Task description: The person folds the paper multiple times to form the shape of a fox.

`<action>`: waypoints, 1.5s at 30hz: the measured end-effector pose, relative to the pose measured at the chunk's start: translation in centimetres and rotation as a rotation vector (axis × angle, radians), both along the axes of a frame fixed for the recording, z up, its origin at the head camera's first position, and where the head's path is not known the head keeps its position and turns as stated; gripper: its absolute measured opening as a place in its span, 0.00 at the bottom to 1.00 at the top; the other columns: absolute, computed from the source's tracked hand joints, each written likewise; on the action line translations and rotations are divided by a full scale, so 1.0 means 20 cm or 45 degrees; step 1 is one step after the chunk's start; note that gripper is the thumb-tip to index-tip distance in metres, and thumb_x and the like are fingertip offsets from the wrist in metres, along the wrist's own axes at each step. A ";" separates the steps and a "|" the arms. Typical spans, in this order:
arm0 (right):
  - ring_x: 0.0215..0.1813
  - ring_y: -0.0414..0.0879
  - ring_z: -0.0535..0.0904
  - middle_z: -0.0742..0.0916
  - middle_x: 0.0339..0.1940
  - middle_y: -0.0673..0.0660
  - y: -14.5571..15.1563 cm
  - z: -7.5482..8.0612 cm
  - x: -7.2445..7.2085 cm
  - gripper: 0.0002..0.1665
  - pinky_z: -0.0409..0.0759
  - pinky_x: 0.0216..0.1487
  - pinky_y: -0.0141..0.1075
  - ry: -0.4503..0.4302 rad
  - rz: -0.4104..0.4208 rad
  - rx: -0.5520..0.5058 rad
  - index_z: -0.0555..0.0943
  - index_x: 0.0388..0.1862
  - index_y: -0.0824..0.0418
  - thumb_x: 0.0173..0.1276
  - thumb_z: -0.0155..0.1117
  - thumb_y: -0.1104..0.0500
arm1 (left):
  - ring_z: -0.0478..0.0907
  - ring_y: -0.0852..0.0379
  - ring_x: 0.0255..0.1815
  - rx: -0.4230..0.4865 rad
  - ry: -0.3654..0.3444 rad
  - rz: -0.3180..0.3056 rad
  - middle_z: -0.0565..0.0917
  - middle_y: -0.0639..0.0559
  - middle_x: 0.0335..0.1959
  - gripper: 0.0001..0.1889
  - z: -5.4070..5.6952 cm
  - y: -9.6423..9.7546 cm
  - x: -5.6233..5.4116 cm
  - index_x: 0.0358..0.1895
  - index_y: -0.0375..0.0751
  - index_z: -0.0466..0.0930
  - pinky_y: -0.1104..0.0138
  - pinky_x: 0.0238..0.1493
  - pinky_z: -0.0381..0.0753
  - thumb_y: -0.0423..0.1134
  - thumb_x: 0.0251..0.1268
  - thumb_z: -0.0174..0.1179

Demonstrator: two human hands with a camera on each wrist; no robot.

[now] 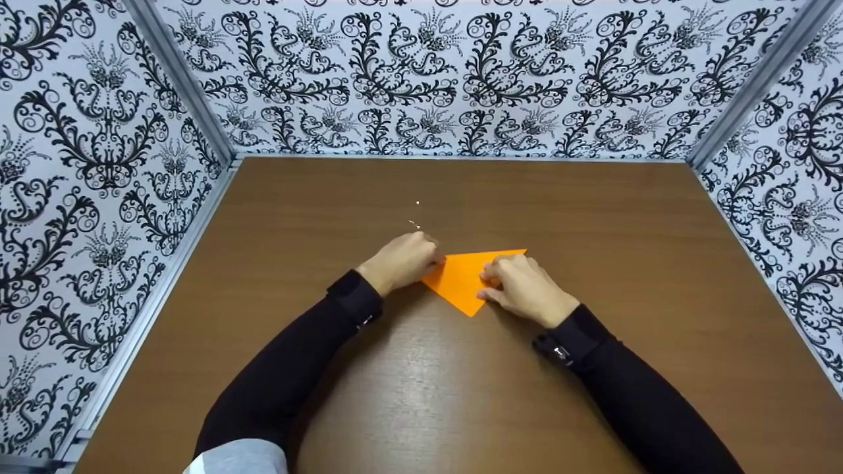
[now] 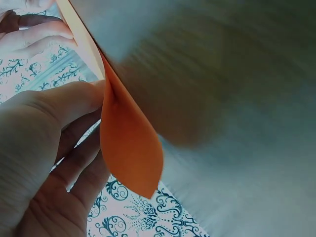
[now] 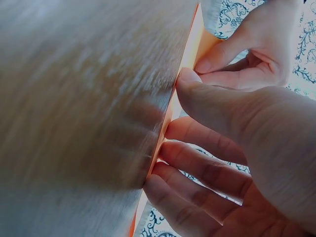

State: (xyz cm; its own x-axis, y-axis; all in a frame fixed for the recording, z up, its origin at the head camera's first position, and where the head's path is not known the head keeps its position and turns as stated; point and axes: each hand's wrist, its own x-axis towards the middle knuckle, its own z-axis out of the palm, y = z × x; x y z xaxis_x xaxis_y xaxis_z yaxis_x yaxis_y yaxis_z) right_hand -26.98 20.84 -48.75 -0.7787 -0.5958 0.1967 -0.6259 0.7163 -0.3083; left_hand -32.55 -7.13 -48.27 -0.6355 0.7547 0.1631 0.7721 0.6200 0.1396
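A sheet of orange paper (image 1: 464, 283), folded into a pointed shape, lies on the brown table in the head view. At its left end my left hand (image 1: 402, 263) pinches the edge between thumb and fingers. The left wrist view shows a flap of the orange paper (image 2: 131, 143) bulging up in a curl beside the left thumb. My right hand (image 1: 527, 289) rests on the right part of the sheet. Its fingertips (image 3: 173, 128) are spread and press the paper against the tabletop in the right wrist view. Part of the sheet is hidden beneath both hands.
The wooden table (image 1: 408, 388) spreads around the paper. Small light specks (image 1: 417, 203) show on it beyond the left hand. Walls with a black-and-white scroll pattern (image 1: 428, 79) enclose the back and sides, joined by grey metal posts (image 1: 191, 85).
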 end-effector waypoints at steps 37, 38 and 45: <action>0.31 0.41 0.64 0.78 0.29 0.52 0.00 0.01 -0.02 0.18 0.64 0.34 0.33 0.032 0.023 -0.003 0.84 0.33 0.57 0.78 0.86 0.56 | 0.94 0.42 0.40 0.012 0.127 0.066 0.94 0.42 0.36 0.09 0.02 -0.29 0.08 0.41 0.36 0.98 0.52 0.49 0.98 0.29 0.85 0.71; 0.32 0.41 0.64 0.80 0.29 0.52 0.00 0.01 -0.02 0.17 0.65 0.34 0.33 0.028 0.017 -0.006 0.85 0.33 0.57 0.78 0.86 0.56 | 0.93 0.41 0.40 0.006 0.132 0.075 0.94 0.41 0.36 0.09 0.02 -0.29 0.08 0.40 0.36 0.98 0.52 0.48 0.98 0.30 0.85 0.71; 0.31 0.41 0.65 0.84 0.30 0.56 0.01 -0.01 0.00 0.17 0.65 0.34 0.32 0.016 0.019 -0.017 0.85 0.33 0.57 0.78 0.86 0.57 | 0.93 0.41 0.39 -0.010 0.138 0.112 0.93 0.40 0.34 0.10 0.00 -0.33 0.11 0.39 0.36 0.97 0.50 0.46 0.98 0.32 0.85 0.72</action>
